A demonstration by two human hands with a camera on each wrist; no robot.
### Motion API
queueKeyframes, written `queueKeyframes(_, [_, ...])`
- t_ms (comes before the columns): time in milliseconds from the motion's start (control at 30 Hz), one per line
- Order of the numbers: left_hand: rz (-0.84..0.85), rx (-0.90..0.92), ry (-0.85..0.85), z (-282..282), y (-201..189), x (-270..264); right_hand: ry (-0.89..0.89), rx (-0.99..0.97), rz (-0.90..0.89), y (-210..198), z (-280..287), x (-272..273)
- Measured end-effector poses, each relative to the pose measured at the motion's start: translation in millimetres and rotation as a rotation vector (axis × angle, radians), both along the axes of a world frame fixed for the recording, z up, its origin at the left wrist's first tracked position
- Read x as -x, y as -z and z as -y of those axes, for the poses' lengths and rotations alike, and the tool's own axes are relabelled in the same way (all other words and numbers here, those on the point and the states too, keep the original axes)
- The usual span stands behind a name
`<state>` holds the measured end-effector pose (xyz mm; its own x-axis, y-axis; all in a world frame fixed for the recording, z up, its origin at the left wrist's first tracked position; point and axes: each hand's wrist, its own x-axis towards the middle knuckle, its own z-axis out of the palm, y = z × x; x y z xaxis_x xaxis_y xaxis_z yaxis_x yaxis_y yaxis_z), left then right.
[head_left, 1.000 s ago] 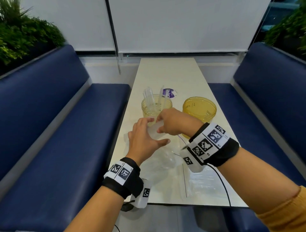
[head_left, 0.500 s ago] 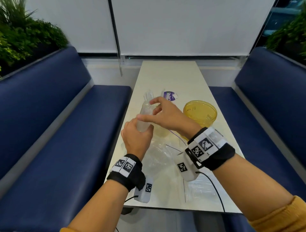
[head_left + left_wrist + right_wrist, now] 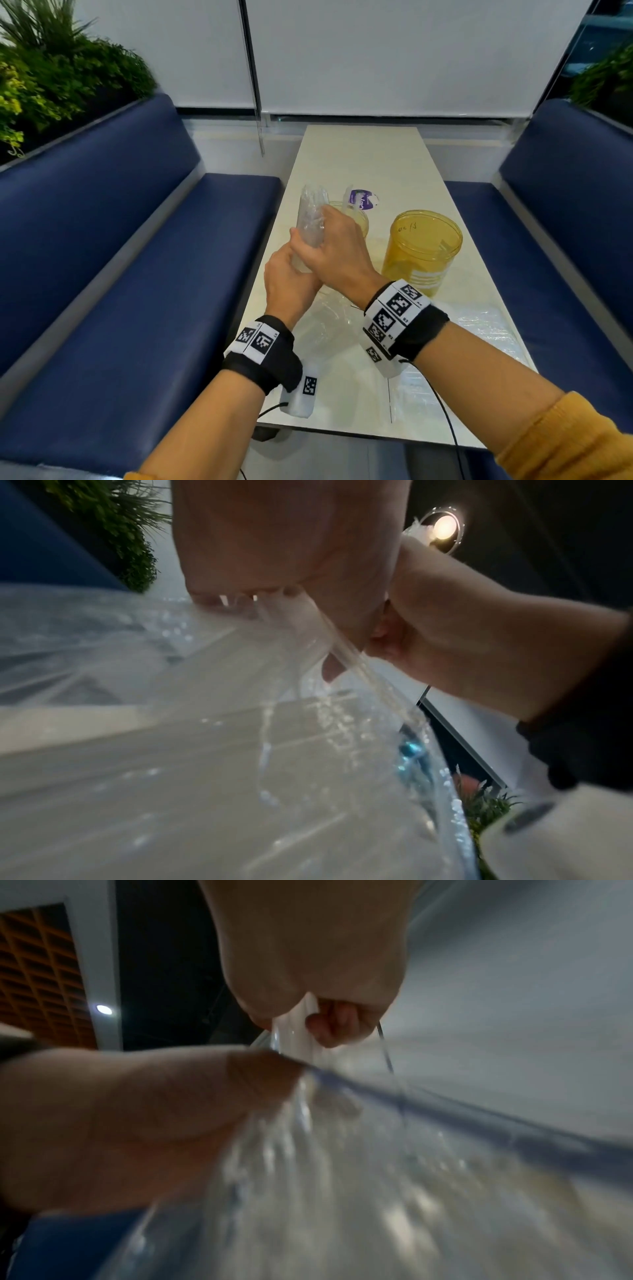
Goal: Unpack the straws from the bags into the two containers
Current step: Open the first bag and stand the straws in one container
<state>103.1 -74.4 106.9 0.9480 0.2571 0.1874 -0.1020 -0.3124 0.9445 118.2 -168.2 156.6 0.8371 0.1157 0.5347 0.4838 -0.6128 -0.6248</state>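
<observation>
Fingers of the right hand (image 3: 337, 251) curl round the upper part of a clear, crinkled plastic bag of straws (image 3: 310, 219), while the left hand (image 3: 289, 286) grips its lower end from beneath, both held above the pale, glossy table (image 3: 359, 154). The bundle stands nearly upright, its long axis tilted slightly away from the person. Behind the hands, partly hidden, sits a translucent yellow round container (image 3: 356, 219); a second, wider yellow plastic tub (image 3: 423, 251) stands to the right. Empty clear wrappers (image 3: 479, 329) lie crumpled on the near tabletop. Blue padded benches (image 3: 137, 274) flank the table.
</observation>
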Motion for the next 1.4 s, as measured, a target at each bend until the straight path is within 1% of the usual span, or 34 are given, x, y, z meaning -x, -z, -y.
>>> queueKeyframes(67, [-0.009,-0.014,0.034,-3,2,1,-0.037,0.005,-0.011,-9,0,-5])
queueKeyframes(133, [-0.059,-0.021,0.048,-6,6,0,-0.056,0.01,-0.008,-23,3,-9])
queueKeyframes(233, [-0.11,-0.02,0.049,-10,12,-1,-0.061,-0.03,0.006,-57,12,-17])
queueKeyframes(300, [-0.117,-0.039,0.05,-11,15,0,-0.056,-0.062,0.027,-85,21,-24])
queueKeyframes(400, [-0.104,-0.07,0.043,-13,19,1,-0.038,-0.162,0.069,-125,34,-36])
queueKeyframes(500, [-0.058,-0.086,0.03,-17,20,0,0.034,-0.217,0.156,-143,46,-58])
queueKeyframes(600, [-0.048,-0.099,0.013,-20,18,-1,0.123,-0.179,0.153,-131,50,-88])
queueKeyframes(733, [-0.054,-0.103,0.026,-26,15,-3,0.174,-0.052,0.053,-85,44,-121])
queueKeyframes(833, [-0.058,-0.112,0.03,-28,10,-2,0.184,-0.016,-0.039,-47,41,-139])
queueKeyframes(967, [-0.05,-0.086,0.035,-31,4,-1,0.226,0.054,-0.141,-14,41,-160])
queueKeyframes(1033, [-0.044,-0.05,0.047,-33,3,-2,0.247,0.142,-0.212,-1,43,-167])
queueKeyframes(1133, [-0.046,-0.025,0.057,-34,3,-3,0.222,0.356,-0.427,29,47,-170])
queueKeyframes(1200, [-0.046,-0.012,0.057,-34,2,-4,0.232,0.441,-0.494,43,49,-166])
queueKeyframes(1233, [-0.045,-0.007,0.055,-34,1,-5,0.259,0.445,-0.477,44,49,-164])
queueKeyframes(1300, [-0.056,-0.015,0.055,-34,0,-7,0.306,0.392,-0.385,38,47,-158])
queueKeyframes(1367, [-0.061,-0.01,0.066,-32,-2,-8,0.284,0.318,-0.247,26,46,-155])
queueKeyframes(1400, [-0.058,-0.007,0.073,-32,-2,-9,0.265,0.313,-0.16,21,46,-155])
